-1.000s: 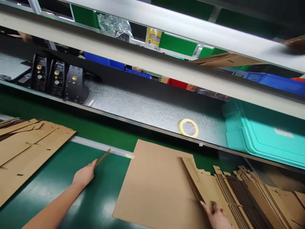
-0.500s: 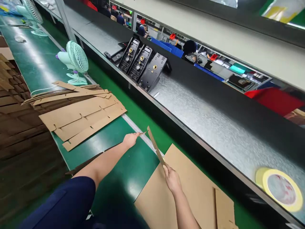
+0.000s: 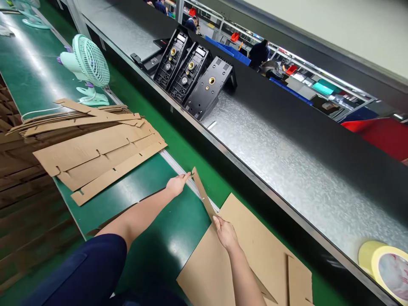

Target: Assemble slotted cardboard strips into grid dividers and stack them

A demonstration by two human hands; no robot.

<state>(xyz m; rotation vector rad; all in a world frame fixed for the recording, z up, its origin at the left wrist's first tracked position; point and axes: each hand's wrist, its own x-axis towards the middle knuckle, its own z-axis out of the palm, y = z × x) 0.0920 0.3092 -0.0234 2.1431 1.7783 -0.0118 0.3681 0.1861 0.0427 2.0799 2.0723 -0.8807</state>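
Note:
My left hand [image 3: 176, 185] is closed on a slotted cardboard strip, seen almost edge-on and mostly hidden behind my forearm. A second notched cardboard strip [image 3: 204, 196] is gripped by my right hand [image 3: 225, 233]; its upper end meets the tip of the left strip just past my left fingers. Whether the two are interlocked there I cannot tell. Beneath my right forearm lies a large flat cardboard sheet [image 3: 197, 267], with a smaller folded cardboard piece [image 3: 299, 278] on its right part.
Slotted cardboard strips [image 3: 105, 153] are piled on the green table [image 3: 140, 255], near a mint fan [image 3: 91, 61]. Beyond the table runs a conveyor [image 3: 270, 170] with several black plastic housings [image 3: 210, 89] and a yellow tape roll [image 3: 371, 259]. A person [image 3: 259, 53] is in the background.
The end of the right strip has moved left, closing the small gap to the left strip's tip. My right hand has shifted slightly up and left. The camera view has turned a little.

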